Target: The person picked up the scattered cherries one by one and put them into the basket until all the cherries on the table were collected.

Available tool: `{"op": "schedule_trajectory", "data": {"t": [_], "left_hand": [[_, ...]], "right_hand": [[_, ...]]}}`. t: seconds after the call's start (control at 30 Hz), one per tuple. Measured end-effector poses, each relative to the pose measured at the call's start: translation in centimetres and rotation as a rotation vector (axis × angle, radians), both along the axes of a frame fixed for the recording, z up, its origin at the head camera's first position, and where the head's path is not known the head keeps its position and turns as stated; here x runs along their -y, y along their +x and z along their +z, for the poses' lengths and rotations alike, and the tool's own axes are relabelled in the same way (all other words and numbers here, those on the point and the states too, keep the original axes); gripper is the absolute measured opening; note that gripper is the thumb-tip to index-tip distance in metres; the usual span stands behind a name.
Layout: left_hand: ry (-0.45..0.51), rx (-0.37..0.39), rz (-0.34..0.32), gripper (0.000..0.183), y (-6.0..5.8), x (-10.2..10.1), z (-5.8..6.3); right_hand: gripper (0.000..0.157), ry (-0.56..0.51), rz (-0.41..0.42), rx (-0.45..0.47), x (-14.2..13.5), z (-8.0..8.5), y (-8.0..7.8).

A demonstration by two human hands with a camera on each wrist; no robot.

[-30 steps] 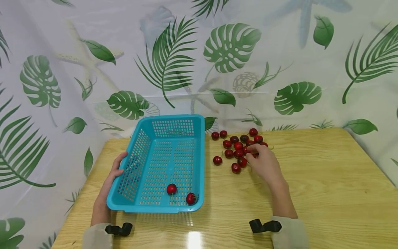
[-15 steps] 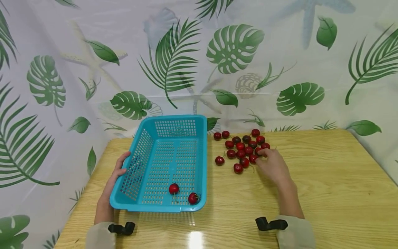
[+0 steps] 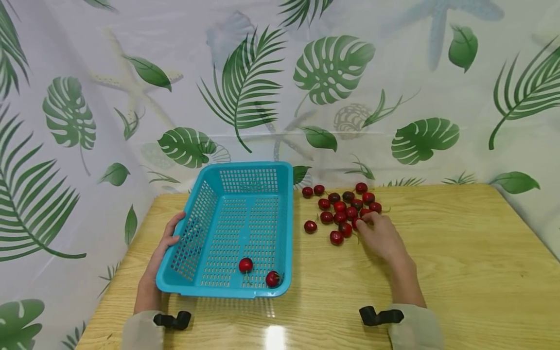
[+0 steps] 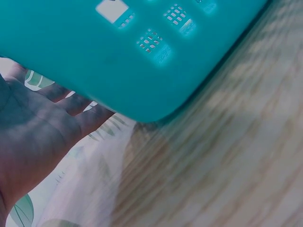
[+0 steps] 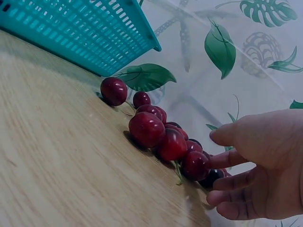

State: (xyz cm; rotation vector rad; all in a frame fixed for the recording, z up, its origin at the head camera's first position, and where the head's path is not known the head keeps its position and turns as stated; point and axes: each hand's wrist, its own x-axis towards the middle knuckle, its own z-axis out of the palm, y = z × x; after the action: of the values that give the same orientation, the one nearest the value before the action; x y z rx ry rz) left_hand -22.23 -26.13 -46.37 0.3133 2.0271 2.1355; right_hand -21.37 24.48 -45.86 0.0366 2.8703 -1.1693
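Observation:
Two red cherries (image 3: 246,265) lie near the front of a blue plastic basket (image 3: 243,233). Along the basket's left side rests my left hand (image 3: 164,250), with fingertips at the rim; in the left wrist view its palm (image 4: 40,123) faces the basket and the fingers extend against the outer wall, their tips partly hidden. Right of the basket, several cherries (image 3: 340,217) are clustered on the table. My right hand (image 3: 385,238) reaches to the cluster's right edge. In the right wrist view its fingers spread loosely, and a fingertip is at or touching a dark red cherry (image 5: 195,165).
A wooden table (image 3: 463,257) carries everything. Behind it hangs a white cloth (image 3: 271,87) printed with green leaves. One cherry (image 3: 310,226) lies apart, between the basket and the cluster. Black camera mounts (image 3: 380,316) are strapped on both wrists.
My right hand has drawn slightly right and toward me, uncovering more cherries at the cluster's right side. The left hand and basket keep their places, while the whole view shifts a little.

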Motion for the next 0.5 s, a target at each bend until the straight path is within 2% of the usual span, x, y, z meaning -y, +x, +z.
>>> {"op": "schedule_trajectory", "data": {"t": [0.23, 0.5], "left_hand": [[0.017, 0.005, -0.009, 0.062, 0.1, 0.0, -0.2], [0.030, -0.042, -0.008, 0.063, -0.1, 0.1, -0.4]], "right_hand": [[0.047, -0.013, -0.037, 0.000, 0.1, -0.6, -0.1], [0.058, -0.038, -0.012, -0.003, -0.1, -1.1, -0.4]]}}
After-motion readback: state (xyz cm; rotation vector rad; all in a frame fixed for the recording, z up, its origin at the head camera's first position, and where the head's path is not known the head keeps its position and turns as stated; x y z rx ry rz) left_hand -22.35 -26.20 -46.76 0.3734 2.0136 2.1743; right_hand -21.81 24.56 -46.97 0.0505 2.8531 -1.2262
